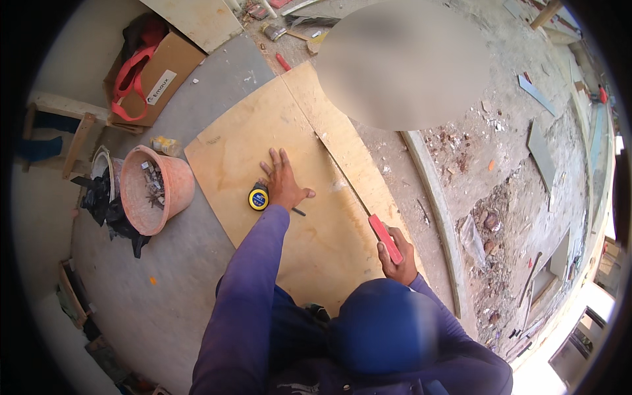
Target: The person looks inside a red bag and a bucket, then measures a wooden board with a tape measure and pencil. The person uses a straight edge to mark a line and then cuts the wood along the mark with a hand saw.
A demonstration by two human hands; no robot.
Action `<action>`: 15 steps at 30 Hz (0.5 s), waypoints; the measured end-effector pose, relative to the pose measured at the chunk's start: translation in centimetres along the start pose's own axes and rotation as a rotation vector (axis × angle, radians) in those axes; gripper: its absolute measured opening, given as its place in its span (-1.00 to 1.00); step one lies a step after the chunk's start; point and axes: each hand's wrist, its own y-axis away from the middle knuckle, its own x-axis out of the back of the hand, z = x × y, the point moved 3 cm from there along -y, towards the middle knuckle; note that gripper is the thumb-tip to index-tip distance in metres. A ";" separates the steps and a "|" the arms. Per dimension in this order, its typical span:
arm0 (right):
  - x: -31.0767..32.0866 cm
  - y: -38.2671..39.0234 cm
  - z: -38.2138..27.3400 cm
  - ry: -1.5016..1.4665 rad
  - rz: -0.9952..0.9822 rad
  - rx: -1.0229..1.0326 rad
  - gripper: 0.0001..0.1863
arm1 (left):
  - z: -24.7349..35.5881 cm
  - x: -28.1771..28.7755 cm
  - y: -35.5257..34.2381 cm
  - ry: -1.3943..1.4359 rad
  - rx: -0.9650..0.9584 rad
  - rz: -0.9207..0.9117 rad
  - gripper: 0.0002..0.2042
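A light wooden sheet, which looks like plywood, lies before me with a long straight cut running through it toward the far edge. My left hand presses flat on it, fingers spread. Beside that hand sits a yellow and black tape measure, and a thin dark stick like a pencil pokes out near the wrist. My right hand is wrapped round the red handle of a handsaw at the near end of the cut. The saw's blade appears edge-on as a thin dark line in the cut.
To the left stand an orange bucket with debris inside and a cardboard box with a red strap. A pale curved strip lies right of the sheet, before rubble. A red object lies beyond the sheet. A blurred patch hides the far middle.
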 end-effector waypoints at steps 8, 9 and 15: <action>-4.0 -12.9 0.4 0.001 0.089 0.091 -0.68 | 2.4 -0.2 -0.7 -0.005 -0.046 -0.010 0.48; -4.0 -12.0 0.4 0.022 0.079 0.097 -0.67 | 2.0 -0.3 -0.6 -0.007 -0.051 -0.012 0.48; 1.0 2.0 -0.1 0.006 -0.015 -0.107 -0.60 | 0.7 0.3 0.0 -0.037 0.004 -0.013 0.46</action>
